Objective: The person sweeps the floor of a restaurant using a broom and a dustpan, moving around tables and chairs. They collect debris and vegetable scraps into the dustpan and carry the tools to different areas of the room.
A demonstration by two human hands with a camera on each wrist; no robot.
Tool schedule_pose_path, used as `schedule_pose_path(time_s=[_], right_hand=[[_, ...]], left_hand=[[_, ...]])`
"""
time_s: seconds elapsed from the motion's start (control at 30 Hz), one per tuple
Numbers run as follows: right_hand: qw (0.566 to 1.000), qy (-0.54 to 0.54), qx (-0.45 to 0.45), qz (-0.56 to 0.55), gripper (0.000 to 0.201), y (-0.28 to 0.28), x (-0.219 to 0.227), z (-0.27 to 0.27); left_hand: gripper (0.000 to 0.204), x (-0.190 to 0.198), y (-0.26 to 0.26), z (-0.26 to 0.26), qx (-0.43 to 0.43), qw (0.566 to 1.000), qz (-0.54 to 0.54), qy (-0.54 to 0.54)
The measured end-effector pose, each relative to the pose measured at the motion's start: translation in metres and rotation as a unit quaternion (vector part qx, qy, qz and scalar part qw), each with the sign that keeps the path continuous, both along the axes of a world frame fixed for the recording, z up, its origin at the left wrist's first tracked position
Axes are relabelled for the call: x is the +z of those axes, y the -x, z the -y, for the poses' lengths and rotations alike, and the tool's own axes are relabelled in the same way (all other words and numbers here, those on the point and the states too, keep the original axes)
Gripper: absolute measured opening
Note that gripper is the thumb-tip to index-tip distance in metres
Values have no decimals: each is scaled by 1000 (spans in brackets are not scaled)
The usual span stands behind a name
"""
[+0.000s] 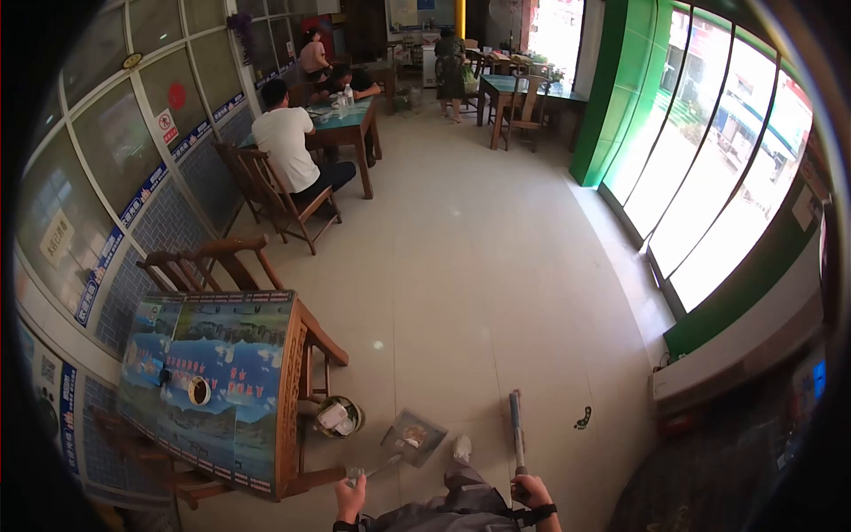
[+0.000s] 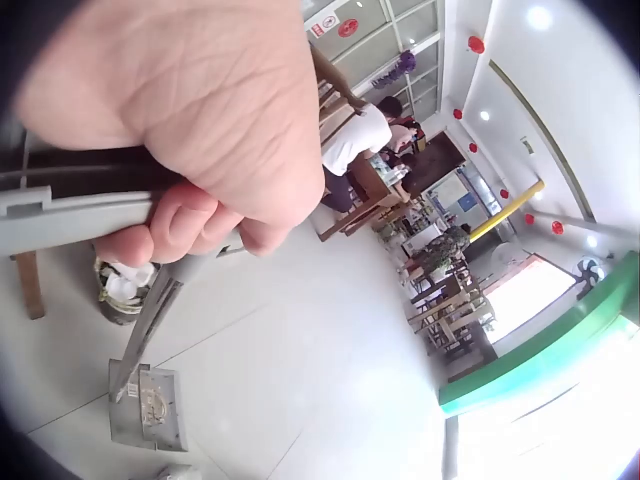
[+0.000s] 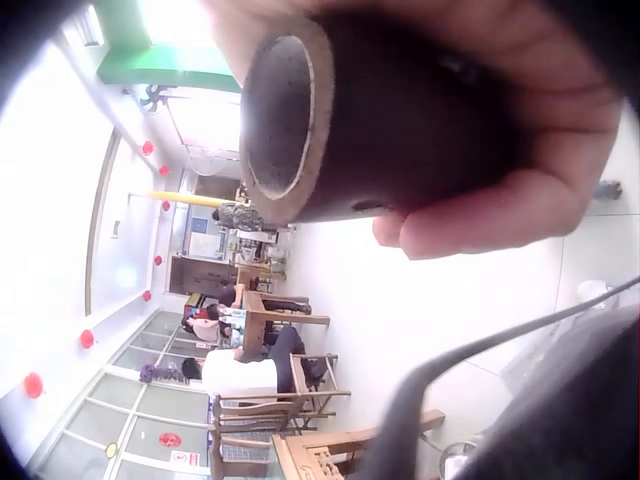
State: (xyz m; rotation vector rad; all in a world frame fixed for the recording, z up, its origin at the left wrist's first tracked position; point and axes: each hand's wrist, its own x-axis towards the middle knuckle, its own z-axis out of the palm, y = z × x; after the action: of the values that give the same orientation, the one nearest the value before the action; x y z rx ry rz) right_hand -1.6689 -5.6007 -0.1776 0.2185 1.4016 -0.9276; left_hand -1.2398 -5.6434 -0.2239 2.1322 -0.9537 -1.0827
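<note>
In the head view my left hand (image 1: 350, 499) grips the handle of a long-handled dustpan (image 1: 430, 450). The pan lies on the floor ahead with light-coloured litter (image 1: 413, 435) in it, left of my shoe (image 1: 462, 449). Curled fingers wrap the grey handle (image 2: 80, 222) in the left wrist view. My right hand (image 1: 532, 490) holds a broom (image 1: 518, 434) by its stick, its far end pointing forward over the floor. In the right wrist view the dark hollow end of the stick (image 3: 410, 120) fills the palm.
A waste basket (image 1: 356, 420) with white rubbish stands beside a wooden table (image 1: 253, 426) bearing a bowl (image 1: 200, 390). Farther off, people sit at another table (image 1: 350, 120); someone stands (image 1: 450, 75) at the back. Glass doors (image 1: 700, 160) line the right, and a dark round surface (image 1: 709, 461) is nearby.
</note>
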Motion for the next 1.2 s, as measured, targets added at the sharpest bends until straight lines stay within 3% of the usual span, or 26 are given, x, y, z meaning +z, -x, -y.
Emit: schedule_pose_path(time_s=[0.03, 0.07, 0.13, 0.23, 0.3, 0.4, 0.43, 0.47, 0.5, 0.53, 0.57, 0.6, 0.63, 0.7, 0.73, 0.87, 0.9, 0.93, 0.97, 1.0, 1.03, 1.1, 1.17, 1.2], right_hand=[[1000, -4, 6, 5, 8, 17, -39, 3], [996, 80, 46, -12, 12, 38, -83, 3], [982, 164, 89, -30, 16, 66, -98, 28], [981, 48, -130, 134, 9, 74, -63, 76], [936, -30, -270, 226, 9, 85, -40, 115], [878, -131, -240, 394, 9, 118, -94, 157], [946, -9, -78, 314, 9, 130, -118, 167], [983, 104, 38, 143, 18, 124, -92, 184], [964, 216, 151, -33, 28, 106, -42, 205], [962, 219, 158, -35, 28, 102, -23, 236], [966, 204, 142, -76, 15, 102, -8, 273], [969, 179, 122, -116, 5, 103, 3, 298], [969, 180, 124, -118, 5, 108, 5, 323], [970, 217, 22, -111, 15, 136, 1, 363], [943, 235, 137, -195, 20, 151, 0, 385], [934, 246, 121, -229, 21, 151, 42, 486], [953, 264, 23, -146, 21, 148, 52, 514], [956, 278, -74, -61, 22, 145, 63, 542], [957, 274, -79, -57, 22, 135, 78, 572], [948, 235, 12, -215, 20, 123, 95, 603], [905, 188, 105, -366, 19, 120, 100, 631], [903, 175, 123, -373, 12, 135, 70, 671], [901, 162, 142, -376, 16, 149, 47, 730], [861, 216, 145, -437, 9, 153, 41, 759]], left_hand=[[36, -15, 2, 10, -23, 997, 55, 56], [36, 10, 15, 27, -17, 997, 58, 49], [42, 93, 50, 93, 3, 999, -21, -40], [46, 99, 74, 147, 85, 995, 48, 34], [46, 124, 81, 189, 48, 998, -23, 20], [40, 145, 102, 249, 59, 995, -54, 58], [39, 144, 104, 270, 63, 995, -51, 61], [33, 129, 105, 290, 77, 995, -46, 54], [33, 123, 111, 311, 86, 993, -50, 57], [32, 121, 117, 336, 104, 991, -59, 58], [31, 118, 123, 366, 120, 988, -71, 63], [32, 92, 123, 389, 124, 984, -55, 115], [32, 95, 125, 419, 126, 984, -58, 115], [35, 102, 137, 477, 116, 986, -74, 94], [37, 102, 139, 507, 60, 992, -24, 111], [39, 68, 146, 621, 25, 981, 52, 184], [39, 91, 152, 651, 16, 981, 59, 184], [38, 129, 165, 681, 24, 988, -1, 151], [38, 150, 174, 711, 35, 991, -62, 117], [38, 150, 175, 739, 32, 991, -58, 115], [37, 148, 177, 767, 36, 989, -72, 121], [37, 144, 190, 823, 42, 987, -85, 126], [38, 152, 204, 881, 100, 980, -121, 127], [38, 159, 211, 905, 102, 981, -115, 120]])
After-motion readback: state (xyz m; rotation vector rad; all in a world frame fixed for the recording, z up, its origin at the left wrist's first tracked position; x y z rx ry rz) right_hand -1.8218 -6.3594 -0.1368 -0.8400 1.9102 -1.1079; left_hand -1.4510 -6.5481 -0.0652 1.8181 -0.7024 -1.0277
